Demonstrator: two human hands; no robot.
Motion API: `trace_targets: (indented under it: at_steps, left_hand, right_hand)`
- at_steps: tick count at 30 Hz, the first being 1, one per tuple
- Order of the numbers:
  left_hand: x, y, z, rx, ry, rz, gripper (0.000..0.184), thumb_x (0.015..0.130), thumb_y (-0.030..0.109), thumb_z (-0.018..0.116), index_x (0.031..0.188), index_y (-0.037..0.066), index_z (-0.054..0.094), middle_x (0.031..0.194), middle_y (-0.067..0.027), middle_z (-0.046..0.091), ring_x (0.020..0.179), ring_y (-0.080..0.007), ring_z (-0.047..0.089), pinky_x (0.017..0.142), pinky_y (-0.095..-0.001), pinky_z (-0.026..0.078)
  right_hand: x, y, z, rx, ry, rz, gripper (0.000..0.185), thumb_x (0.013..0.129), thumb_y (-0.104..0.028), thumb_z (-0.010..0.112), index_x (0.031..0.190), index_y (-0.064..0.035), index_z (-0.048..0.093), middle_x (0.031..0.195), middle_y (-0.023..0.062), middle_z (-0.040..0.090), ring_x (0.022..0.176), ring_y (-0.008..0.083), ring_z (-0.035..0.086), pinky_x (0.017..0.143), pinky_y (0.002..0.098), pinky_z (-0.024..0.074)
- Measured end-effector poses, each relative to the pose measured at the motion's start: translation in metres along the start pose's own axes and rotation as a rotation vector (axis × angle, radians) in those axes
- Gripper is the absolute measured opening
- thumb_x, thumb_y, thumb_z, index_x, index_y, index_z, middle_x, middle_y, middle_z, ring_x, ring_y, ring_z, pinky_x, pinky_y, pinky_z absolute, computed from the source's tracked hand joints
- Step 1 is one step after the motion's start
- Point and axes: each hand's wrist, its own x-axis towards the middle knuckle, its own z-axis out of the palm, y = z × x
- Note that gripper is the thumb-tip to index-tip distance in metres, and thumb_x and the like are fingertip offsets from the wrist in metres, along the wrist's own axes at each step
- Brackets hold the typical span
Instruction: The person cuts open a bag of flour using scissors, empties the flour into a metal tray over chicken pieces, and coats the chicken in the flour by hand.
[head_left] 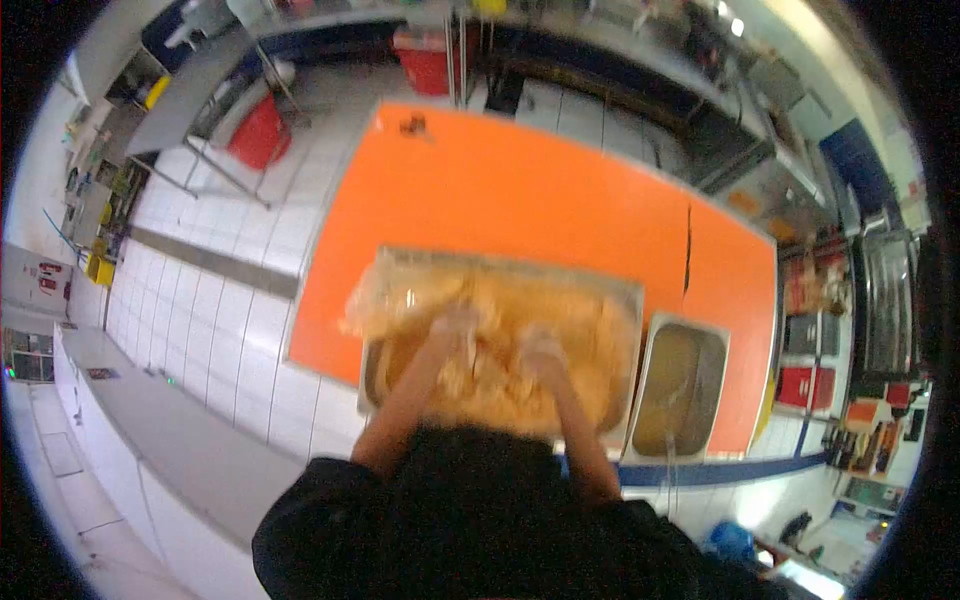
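Observation:
A large metal tray (636,350) on the orange table holds a yellowish-orange mass of food pieces (490,385), blurred and hard to identify. My left hand (458,325) is in the left-centre of the tray, on the food, its fingers blurred. My right hand (541,347) is a little to its right, also in the food. Both hands look whitish, perhaps gloved or coated. What lies between the fingers cannot be made out. A clear plastic bag or sheet (385,300) drapes over the tray's upper left corner.
The orange table (500,190) extends beyond the tray. A smaller metal pan (655,400) with cloudy liquid and a utensil handle sits right of the tray. Red bins (260,133) and metal shelving stand beyond the table, over a white tiled floor.

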Motion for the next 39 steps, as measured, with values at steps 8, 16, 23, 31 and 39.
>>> trace_targets:
  at_steps: [8,16,23,31,39]
  left_hand:
    - [0.021,0.005,0.025,-0.639,0.164,-0.360,0.017,0.089,0.024,0.051,0.100,0.012,0.058,0.089,-0.0006,0.063,0.066,-0.0184,0.060,0.051,-0.0328,0.048]
    - [0.037,0.002,0.036,-0.276,0.079,0.102,0.025,0.085,0.020,0.056,0.105,0.005,0.055,0.099,-0.0069,0.058,0.087,-0.0170,0.056,0.074,-0.0280,0.048]
    - [-0.015,0.141,0.027,1.351,-0.094,-0.002,0.029,0.085,0.025,0.053,0.106,0.005,0.053,0.109,-0.0121,0.055,0.098,-0.0291,0.056,0.083,-0.0334,0.048]
    - [-0.018,0.056,0.044,1.304,0.076,0.063,0.030,0.080,0.022,0.052,0.102,0.003,0.060,0.105,-0.0153,0.060,0.094,-0.0308,0.058,0.079,-0.0394,0.048]
    - [-0.023,0.117,0.024,1.337,-0.515,0.051,0.034,0.080,0.029,0.051,0.095,0.001,0.063,0.105,-0.0177,0.061,0.092,-0.0283,0.060,0.078,-0.0395,0.047]
  right_hand:
    - [-0.009,-0.031,-0.053,1.618,0.287,0.091,0.024,0.086,-0.018,0.050,0.096,0.0021,0.059,0.115,0.0150,0.055,0.099,0.0287,0.054,0.085,0.0387,0.0436]
    - [-0.010,-0.075,-0.089,0.087,-0.052,-0.097,0.028,0.089,-0.023,0.049,0.103,0.0012,0.052,0.102,0.0152,0.059,0.093,0.0286,0.055,0.082,0.0399,0.0439]
    - [0.045,0.039,0.017,0.782,0.124,-0.123,0.032,0.091,-0.026,0.048,0.104,0.0019,0.056,0.096,0.0159,0.060,0.091,0.0249,0.057,0.076,0.0383,0.0476]
    - [-0.038,-0.005,-0.025,-0.188,0.296,0.009,0.017,0.079,-0.018,0.049,0.070,-0.0044,0.055,0.061,0.0133,0.054,0.059,0.0324,0.054,0.053,0.0435,0.0425]
    - [-0.046,-0.040,-0.043,-0.084,-0.176,-0.169,0.024,0.070,-0.024,0.057,0.079,-0.0022,0.063,0.081,0.0220,0.061,0.079,0.0375,0.059,0.070,0.0426,0.0472]
